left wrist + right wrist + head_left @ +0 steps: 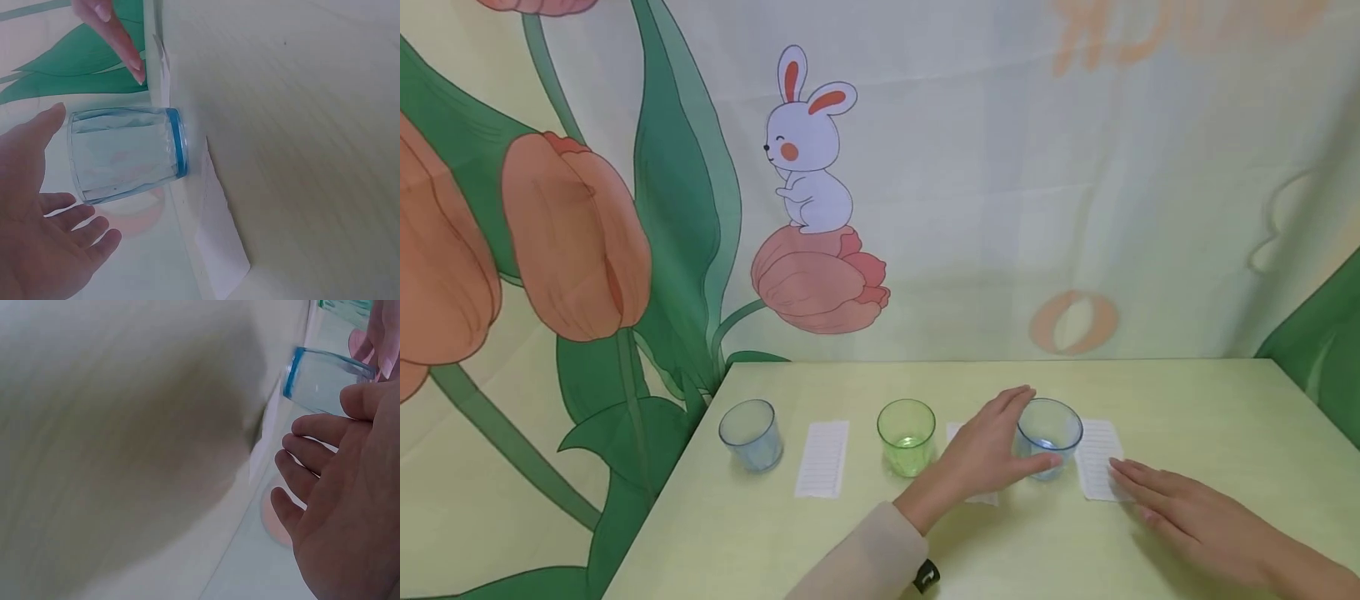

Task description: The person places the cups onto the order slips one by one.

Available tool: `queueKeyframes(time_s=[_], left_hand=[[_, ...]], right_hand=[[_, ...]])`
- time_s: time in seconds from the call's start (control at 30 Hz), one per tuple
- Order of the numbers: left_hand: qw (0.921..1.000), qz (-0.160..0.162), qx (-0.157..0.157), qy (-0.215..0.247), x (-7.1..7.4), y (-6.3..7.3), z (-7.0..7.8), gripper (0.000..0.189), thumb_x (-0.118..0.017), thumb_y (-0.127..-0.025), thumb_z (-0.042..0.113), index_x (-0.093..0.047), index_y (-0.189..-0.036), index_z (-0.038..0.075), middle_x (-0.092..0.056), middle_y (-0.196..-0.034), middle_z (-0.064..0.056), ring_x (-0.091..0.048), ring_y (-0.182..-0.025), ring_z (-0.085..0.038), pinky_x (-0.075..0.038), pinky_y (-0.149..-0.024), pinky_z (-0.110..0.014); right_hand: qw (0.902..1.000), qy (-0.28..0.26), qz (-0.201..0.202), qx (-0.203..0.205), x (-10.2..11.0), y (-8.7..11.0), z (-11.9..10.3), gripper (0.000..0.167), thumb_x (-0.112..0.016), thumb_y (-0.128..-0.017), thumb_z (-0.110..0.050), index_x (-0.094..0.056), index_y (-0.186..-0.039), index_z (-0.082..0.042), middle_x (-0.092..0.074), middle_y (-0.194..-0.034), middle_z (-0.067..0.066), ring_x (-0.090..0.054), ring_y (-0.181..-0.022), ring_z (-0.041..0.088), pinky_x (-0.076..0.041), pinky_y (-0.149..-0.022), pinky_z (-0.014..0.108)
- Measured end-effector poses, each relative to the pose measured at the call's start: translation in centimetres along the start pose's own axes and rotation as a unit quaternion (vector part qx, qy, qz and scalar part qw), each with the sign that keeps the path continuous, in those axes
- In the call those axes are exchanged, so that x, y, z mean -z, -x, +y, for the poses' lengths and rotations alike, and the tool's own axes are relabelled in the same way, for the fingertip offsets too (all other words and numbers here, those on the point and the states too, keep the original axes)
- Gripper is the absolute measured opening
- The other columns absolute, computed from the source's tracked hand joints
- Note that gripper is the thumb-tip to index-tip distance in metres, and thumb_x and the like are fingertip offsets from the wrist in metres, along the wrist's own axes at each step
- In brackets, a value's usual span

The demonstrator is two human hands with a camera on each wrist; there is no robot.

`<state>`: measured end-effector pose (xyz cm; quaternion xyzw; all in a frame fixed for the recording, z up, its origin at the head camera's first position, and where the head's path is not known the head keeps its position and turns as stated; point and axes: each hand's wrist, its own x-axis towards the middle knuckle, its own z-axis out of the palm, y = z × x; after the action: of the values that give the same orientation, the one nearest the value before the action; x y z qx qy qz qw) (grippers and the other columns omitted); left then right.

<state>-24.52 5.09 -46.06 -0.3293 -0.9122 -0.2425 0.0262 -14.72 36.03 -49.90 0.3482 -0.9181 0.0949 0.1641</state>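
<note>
A clear bluish glass [1054, 423] stands upright at the right of a row of glasses. My left hand [981, 454] is spread beside it, the fingers behind its left rim and the thumb across its front. In the left wrist view the thumb and fingertips lie right at the rim of the glass [125, 153], with the palm apart from it. My right hand [1202, 517] holds nothing; its fingers are extended, their tips over the edge of the right paper strip [1096, 458]. The right wrist view shows the same glass [322, 381] beyond the right fingers.
A green glass [907, 437] stands mid-table, and another bluish glass [752, 435] at the left. One lined paper strip [822, 458] lies between them; another paper strip [955, 430] is partly hidden under my left hand. Behind the table [715, 542] hangs a printed cloth [962, 208].
</note>
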Motion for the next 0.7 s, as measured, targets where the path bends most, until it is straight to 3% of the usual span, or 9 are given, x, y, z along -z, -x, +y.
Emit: queueKeyframes(time_s=[0.1,0.23,0.37,0.6,0.7], left_hand=[[1.0,-0.003,0.001,0.005,-0.2,-0.4,0.2,0.092,-0.066,-0.096,0.068,-0.033,-0.167,0.02,-0.034,-0.17,0.007,-0.04,-0.152,-0.013,-0.047,-0.114,-0.035],[0.9999,-0.005,0.0,0.014,-0.3,-0.7,0.3,0.094,-0.068,-0.095,0.067,-0.031,-0.167,0.02,-0.034,-0.17,0.005,-0.039,-0.152,-0.013,-0.045,-0.115,-0.032],[0.9997,-0.006,0.002,0.023,-0.6,-1.1,0.1,0.095,-0.07,-0.094,0.066,-0.031,-0.167,0.019,-0.035,-0.169,0.005,-0.04,-0.151,-0.013,-0.044,-0.116,-0.031],[0.9992,-0.009,0.008,0.038,-1.2,-1.5,0.0,0.092,-0.074,-0.092,0.065,-0.038,-0.164,0.019,-0.042,-0.163,0.006,-0.05,-0.143,-0.013,-0.049,-0.111,-0.03],[0.9993,-0.005,0.012,0.035,-1.4,-1.7,0.0,0.091,-0.075,-0.091,0.065,-0.042,-0.162,0.019,-0.047,-0.159,0.007,-0.054,-0.139,-0.01,-0.049,-0.109,-0.028]], right_hand=[[0.9996,0.013,-0.018,-0.016,-0.4,0.3,-0.3,0.049,-0.072,-0.101,-0.022,-0.064,-0.147,-0.008,-0.036,-0.167,-0.01,-0.023,-0.152,-0.006,-0.005,-0.115,0.002],[0.999,0.015,-0.03,-0.028,-0.8,0.7,-0.4,0.044,-0.07,-0.103,-0.025,-0.067,-0.143,-0.008,-0.055,-0.157,0.001,-0.022,-0.152,-0.007,-0.003,-0.114,0.001],[0.9998,0.006,-0.014,-0.01,-1.1,0.9,-0.5,0.044,-0.072,-0.101,-0.023,-0.068,-0.142,-0.007,-0.05,-0.16,-0.003,-0.005,-0.149,-0.018,-0.005,-0.116,0.003],[0.9996,0.015,0.004,0.021,-1.5,1.4,-0.7,0.049,-0.075,-0.098,-0.021,-0.066,-0.144,-0.008,-0.02,-0.169,-0.021,-0.008,-0.153,-0.013,-0.004,-0.12,0.007],[0.9996,0.02,0.005,0.02,-1.5,1.5,-0.7,0.051,-0.075,-0.098,-0.021,-0.065,-0.145,-0.008,-0.015,-0.17,-0.024,-0.008,-0.154,-0.012,-0.002,-0.12,0.008]])
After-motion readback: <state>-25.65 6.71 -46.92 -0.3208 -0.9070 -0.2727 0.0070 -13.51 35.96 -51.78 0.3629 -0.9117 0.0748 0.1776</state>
